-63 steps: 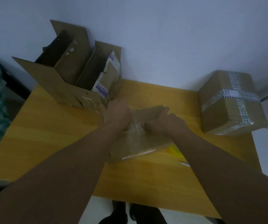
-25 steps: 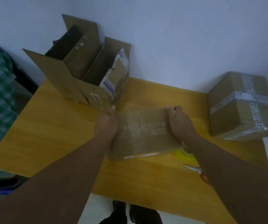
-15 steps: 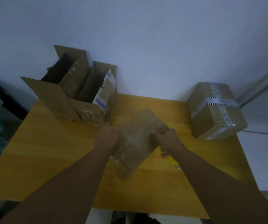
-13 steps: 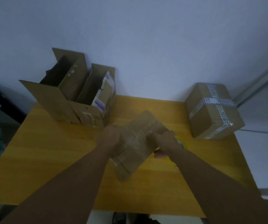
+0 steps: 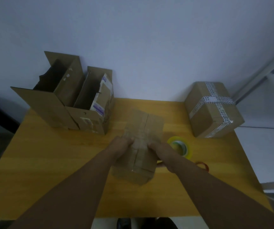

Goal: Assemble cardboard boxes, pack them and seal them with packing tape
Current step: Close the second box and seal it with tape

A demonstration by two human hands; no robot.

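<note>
Resting on top of a small brown cardboard box (image 5: 145, 129), both hands meet from either side of its taped middle seam. The left hand (image 5: 122, 143) lies on the left half and the right hand (image 5: 157, 147) on the right half, fingertips pointing towards the seam with a narrow strip of clear tape showing between them. Neither hand lifts anything. Blur hides whether the fingers lie flat or bent, so I cannot tell how far each hand is closed.

The small box sits on the yellow wooden table (image 5: 50, 162), flaps shut, under and between the hands.

Beyond the left hand stand two open brown cartons (image 5: 63, 109), flaps up. The farther one holds something dark; the nearer one holds a flat cardboard piece with a white and purple label. Well beyond the right hand is a sealed brown carton (image 5: 204, 116) crossed by white patterned tape.

Just right of the right hand lies a yellow roll of tape (image 5: 186, 150), with a red-handled tool (image 5: 203, 165) beside the right forearm.

Both forearms reach forward and converge over the box.
</note>
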